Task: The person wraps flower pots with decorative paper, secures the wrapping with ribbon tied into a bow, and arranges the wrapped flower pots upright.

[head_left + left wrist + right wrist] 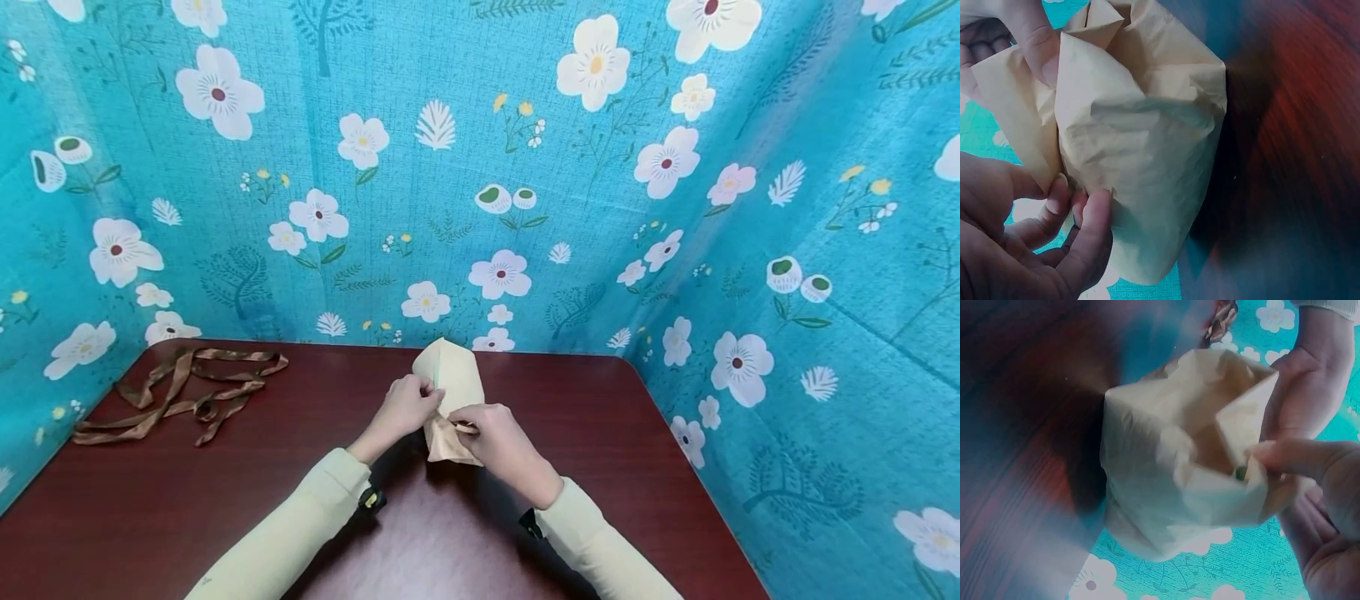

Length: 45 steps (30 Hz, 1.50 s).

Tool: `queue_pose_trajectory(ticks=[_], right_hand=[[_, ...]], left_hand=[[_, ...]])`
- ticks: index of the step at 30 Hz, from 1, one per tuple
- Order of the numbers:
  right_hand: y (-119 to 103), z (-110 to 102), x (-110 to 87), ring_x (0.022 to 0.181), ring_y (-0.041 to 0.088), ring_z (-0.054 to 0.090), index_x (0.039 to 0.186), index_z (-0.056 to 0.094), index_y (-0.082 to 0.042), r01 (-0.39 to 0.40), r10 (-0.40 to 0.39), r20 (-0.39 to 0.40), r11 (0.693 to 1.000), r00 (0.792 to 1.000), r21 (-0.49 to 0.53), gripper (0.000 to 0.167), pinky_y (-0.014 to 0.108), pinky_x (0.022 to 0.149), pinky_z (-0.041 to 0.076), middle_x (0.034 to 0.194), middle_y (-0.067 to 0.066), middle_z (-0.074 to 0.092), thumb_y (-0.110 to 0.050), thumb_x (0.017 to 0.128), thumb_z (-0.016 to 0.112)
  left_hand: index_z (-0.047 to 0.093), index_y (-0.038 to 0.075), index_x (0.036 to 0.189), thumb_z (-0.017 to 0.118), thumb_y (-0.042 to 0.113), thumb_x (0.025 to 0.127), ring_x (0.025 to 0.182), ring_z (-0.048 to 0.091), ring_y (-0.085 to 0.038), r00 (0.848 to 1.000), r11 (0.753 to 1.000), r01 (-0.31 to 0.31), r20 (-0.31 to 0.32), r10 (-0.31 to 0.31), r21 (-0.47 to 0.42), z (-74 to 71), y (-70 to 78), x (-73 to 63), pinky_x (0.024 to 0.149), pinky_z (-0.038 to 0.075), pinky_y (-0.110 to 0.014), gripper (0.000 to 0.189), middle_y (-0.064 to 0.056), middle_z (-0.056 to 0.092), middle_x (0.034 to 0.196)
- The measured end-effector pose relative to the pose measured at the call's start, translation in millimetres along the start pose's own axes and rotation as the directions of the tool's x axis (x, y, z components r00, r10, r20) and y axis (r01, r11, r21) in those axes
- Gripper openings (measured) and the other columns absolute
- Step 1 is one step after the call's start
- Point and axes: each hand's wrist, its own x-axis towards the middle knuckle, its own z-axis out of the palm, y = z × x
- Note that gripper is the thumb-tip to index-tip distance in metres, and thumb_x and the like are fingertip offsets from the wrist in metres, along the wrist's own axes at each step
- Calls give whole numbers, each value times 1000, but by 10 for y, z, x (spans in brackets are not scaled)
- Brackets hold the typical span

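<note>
A cream paper bag (453, 375) is near the table's far edge, its open, crumpled mouth turned toward me. My left hand (405, 408) pinches the bag's side edge between thumb and fingers. On the other side, my right hand (502, 442) grips a folded bit of the paper near the mouth. In the left wrist view, the bag (1141, 156) has creased walls, and the left hand (1041, 244) is low at its side. The right wrist view looks partly into the bag (1147, 481), where a small dark green spot shows beside the right hand's (1335, 481) thumb.
A long brown ribbon (176, 396) lies in loose loops on the left of the dark red-brown table (300, 500). Blue flowered cloth (450, 200) hangs right behind the table and along its sides.
</note>
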Motion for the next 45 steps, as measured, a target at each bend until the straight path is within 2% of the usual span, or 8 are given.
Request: queue_pose_trajectory(ticks=[5, 12, 21, 30, 35, 38, 42, 45], right_hand=[[-17, -48, -31, 73, 8, 56, 87, 76, -13, -119, 118, -22, 984, 993, -132, 19, 23, 61, 49, 83, -5, 68, -5, 75, 88], [43, -78, -42, 63, 7, 37, 72, 57, -12, -220, 224, 57, 973, 973, -69, 32, 21, 53, 33, 68, -3, 42, -3, 77, 88], [31, 19, -138, 64, 3, 43, 77, 64, -14, -53, 50, -17, 979, 999, -198, 30, 18, 57, 40, 74, -6, 52, 8, 73, 85], [53, 4, -188, 71, 8, 57, 81, 74, -15, 137, -107, 105, 930, 989, -341, 13, 23, 63, 54, 80, -5, 62, -26, 85, 80], [93, -67, -121, 56, 3, 45, 61, 64, -17, -20, 40, 145, 991, 989, -132, 41, 20, 55, 44, 60, -9, 53, -29, 100, 63], [122, -78, -51, 51, 1, 41, 59, 61, -15, -154, 154, 146, 988, 977, -12, 43, 19, 51, 39, 53, -11, 47, -21, 101, 64], [159, -29, -1, 57, 0, 49, 78, 67, -13, -279, 271, 139, 960, 953, 40, 18, 20, 54, 44, 63, -10, 57, -18, 90, 78], [183, -22, 0, 65, 6, 51, 95, 64, -11, -329, 330, 128, 944, 935, -25, 27, 22, 57, 46, 79, -3, 59, -24, 85, 85]], left_hand=[[52, 13, 63, 64, 17, 98, 55, 45, -13, 1000, 999, -2, -4, 2, -42, 5, -20, -19, 57, 38, -28, 37, 5, 45, 54], [54, 12, 66, 64, 17, 99, 59, 46, -13, 1000, 995, 24, -6, -25, -99, 15, -32, -50, 59, 39, -28, 35, 4, 50, 57], [61, 8, 69, 63, 17, 99, 64, 67, -18, 996, 979, 84, 5, -85, -184, 103, -85, -91, 60, 48, -27, 31, -4, 66, 68], [64, 8, 71, 64, 18, 99, 71, 68, -26, 996, 971, 92, -1, -94, -220, 133, -111, -76, 65, 50, -27, 30, -6, 66, 69], [68, 9, 73, 65, 20, 98, 62, 59, -16, 995, 974, 88, -35, -97, -207, 143, -130, -99, 63, 45, -27, 27, 1, 61, 63], [69, 10, 74, 66, 20, 97, 58, 46, -11, 995, 981, 61, -60, -73, -183, 159, -154, -112, 61, 40, -28, 25, 5, 53, 61], [71, 10, 73, 69, 20, 95, 57, 41, -10, 995, 981, 50, -74, -65, -189, 182, -190, -125, 62, 38, -27, 24, 5, 51, 60], [73, 10, 74, 71, 21, 95, 56, 41, -10, 994, 974, 65, -68, -82, -217, 188, -194, -113, 60, 38, -27, 24, 6, 53, 60]])
